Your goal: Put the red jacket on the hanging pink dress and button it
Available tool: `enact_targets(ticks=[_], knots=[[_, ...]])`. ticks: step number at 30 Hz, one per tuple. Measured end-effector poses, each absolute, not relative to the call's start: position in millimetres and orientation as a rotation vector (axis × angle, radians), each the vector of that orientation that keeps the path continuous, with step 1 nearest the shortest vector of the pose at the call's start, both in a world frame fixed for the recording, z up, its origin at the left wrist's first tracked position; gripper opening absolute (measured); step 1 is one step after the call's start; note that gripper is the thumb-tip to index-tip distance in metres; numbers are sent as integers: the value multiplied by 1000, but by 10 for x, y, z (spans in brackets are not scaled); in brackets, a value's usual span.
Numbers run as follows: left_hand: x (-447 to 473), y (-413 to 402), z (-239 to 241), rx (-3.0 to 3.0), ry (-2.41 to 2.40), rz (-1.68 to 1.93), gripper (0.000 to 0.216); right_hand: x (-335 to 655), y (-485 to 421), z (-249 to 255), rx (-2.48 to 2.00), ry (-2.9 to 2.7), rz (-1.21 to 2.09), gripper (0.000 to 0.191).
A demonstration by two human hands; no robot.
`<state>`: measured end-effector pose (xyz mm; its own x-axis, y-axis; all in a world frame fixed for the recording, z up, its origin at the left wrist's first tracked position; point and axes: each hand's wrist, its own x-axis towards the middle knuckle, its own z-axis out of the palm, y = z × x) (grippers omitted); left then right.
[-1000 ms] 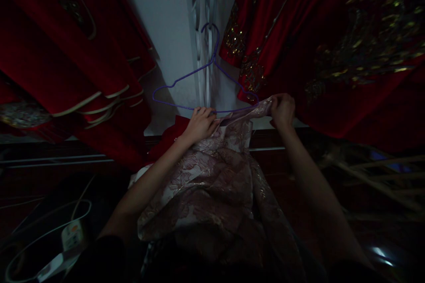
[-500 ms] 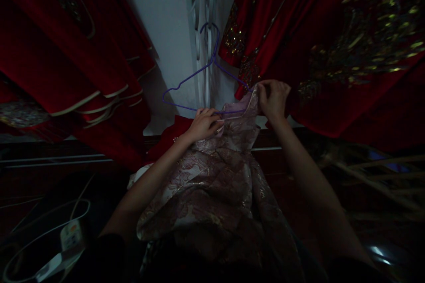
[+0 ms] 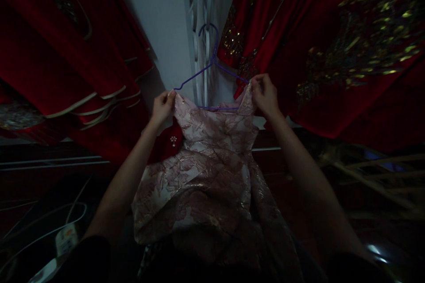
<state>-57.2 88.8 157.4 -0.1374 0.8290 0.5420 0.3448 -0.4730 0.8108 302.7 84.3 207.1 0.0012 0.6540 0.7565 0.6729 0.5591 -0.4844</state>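
A pale pink dress (image 3: 215,132) with a shiny leaf pattern hangs over a purple wire hanger (image 3: 199,72), its lower part spread toward my body. My left hand (image 3: 163,108) pinches the left shoulder of the dress at the hanger's left end. At the right end, my right hand (image 3: 265,93) is closed on the other shoulder. Both hanger tips are covered by cloth and fingers, while the bottom bar shows across the neckline. The hanger's hook stands upright in front of the pale wall, near a metal strip; what bears it is unclear.
Red garments with pale trim (image 3: 73,62) hang on the left. More red cloth with gold sequins (image 3: 372,31) hangs on the right. A power strip with a white cable (image 3: 66,238) lies low on the left. A wooden rack (image 3: 372,177) stands at right. The light is dim.
My left hand has moved left and up from the neckline to the hanger's left end, drawing the dress shoulder over it. My right hand has shifted slightly up and left, still gripping.
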Motion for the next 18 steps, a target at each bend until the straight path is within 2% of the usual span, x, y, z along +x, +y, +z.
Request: enact_targets(ticks=[9, 18], knots=[[-1199, 1003, 1154, 1866, 1701, 1294, 44, 3092, 896, 2068, -1118, -1683, -71, 34], [-1191, 1076, 1232, 1579, 1466, 1516, 40, 3098, 895, 2098, -1107, -1671, -59, 30]])
